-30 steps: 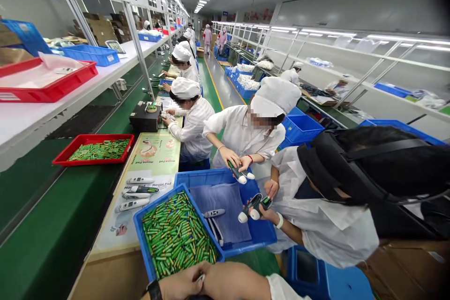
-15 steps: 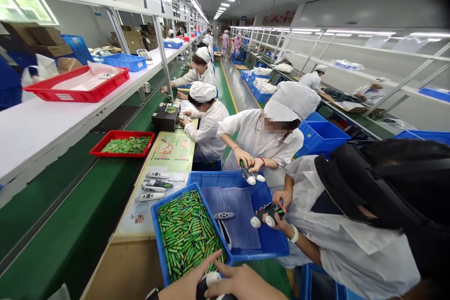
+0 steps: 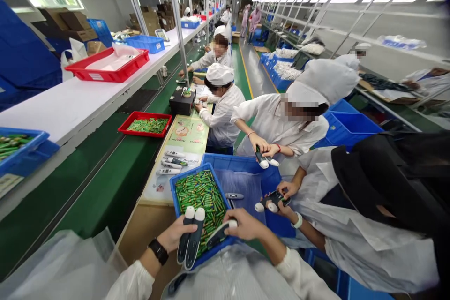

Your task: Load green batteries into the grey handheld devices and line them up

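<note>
My left hand (image 3: 176,233) is closed around two slim handheld devices (image 3: 194,240), dark-backed with white rounded tips, side by side with the tips up. My right hand (image 3: 243,224) grips another device of that kind (image 3: 218,235), tilted, near its white end. Both hands are over the near part of a blue tray (image 3: 173,192) heaped with green batteries (image 3: 200,190). The lower ends of the left pair stick out past the tray's near edge. Whether any device holds batteries I cannot tell.
A larger blue bin (image 3: 225,159) adjoins the tray, with a white device (image 3: 234,195) inside. Two co-workers' hands (image 3: 262,145) (image 3: 286,192) hold similar devices above it. Several devices lie on the mat (image 3: 154,187). A red tray (image 3: 121,129) of batteries stands beyond.
My hands were close together at the bottom edge and are now apart and further into view, showing the devices held. The view has shifted left and down.
</note>
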Tool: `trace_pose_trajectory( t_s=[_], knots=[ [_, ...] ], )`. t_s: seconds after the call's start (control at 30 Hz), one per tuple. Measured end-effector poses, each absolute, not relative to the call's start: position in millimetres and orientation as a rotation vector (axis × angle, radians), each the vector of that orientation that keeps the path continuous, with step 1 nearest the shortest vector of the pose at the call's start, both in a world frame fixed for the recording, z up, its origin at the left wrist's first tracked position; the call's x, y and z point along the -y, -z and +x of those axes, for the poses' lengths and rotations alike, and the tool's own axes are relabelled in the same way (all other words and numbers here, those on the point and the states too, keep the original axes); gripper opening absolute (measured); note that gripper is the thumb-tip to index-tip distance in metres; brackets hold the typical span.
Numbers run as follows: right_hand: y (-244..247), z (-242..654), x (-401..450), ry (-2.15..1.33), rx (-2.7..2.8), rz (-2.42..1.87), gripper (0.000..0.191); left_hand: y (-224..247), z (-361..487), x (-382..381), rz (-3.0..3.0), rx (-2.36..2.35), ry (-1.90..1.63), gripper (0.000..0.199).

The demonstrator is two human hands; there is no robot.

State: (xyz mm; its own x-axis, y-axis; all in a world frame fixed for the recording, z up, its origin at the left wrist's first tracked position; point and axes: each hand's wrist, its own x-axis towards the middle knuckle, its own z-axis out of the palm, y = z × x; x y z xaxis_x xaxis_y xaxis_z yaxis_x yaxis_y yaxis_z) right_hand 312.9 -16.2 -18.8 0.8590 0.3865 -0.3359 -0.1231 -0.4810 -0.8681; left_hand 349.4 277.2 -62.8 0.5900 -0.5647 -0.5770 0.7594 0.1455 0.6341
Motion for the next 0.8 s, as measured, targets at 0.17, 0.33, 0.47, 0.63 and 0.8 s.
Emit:
trace_pose_trajectory(
  t_s=[0.17, 0.33, 0.47, 0.63, 0.8],
  knots=[
    [56.5, 359.0, -40.5, -0.629, 0.118, -1.720, 0.044, 66.9, 342.9, -290.5, 1.018, -0.129, 0.906, 0.054],
    [79.5, 383.3, -96.3, -0.461, 0.139, -1.937, 0.045, 74.1, 328.3, -298.4, 1.031, -0.119, 0.864, 0.048],
    [88.5, 392.2, -127.0, -0.436, 0.205, -2.096, 0.048, 81.4, 326.0, -305.3, 1.083, -0.141, 0.786, 0.051],
    [95.9, 411.9, -124.3, -0.377, 0.115, -2.278, 0.039, 97.1, 332.0, -321.2, 1.095, -0.247, 0.616, 0.057],
    [88.6, 406.0, -136.0, -0.399, 0.160, -2.419, 0.029, 104.0, 337.9, -332.8, 1.088, -0.219, 0.552, 0.052]
  ],
)
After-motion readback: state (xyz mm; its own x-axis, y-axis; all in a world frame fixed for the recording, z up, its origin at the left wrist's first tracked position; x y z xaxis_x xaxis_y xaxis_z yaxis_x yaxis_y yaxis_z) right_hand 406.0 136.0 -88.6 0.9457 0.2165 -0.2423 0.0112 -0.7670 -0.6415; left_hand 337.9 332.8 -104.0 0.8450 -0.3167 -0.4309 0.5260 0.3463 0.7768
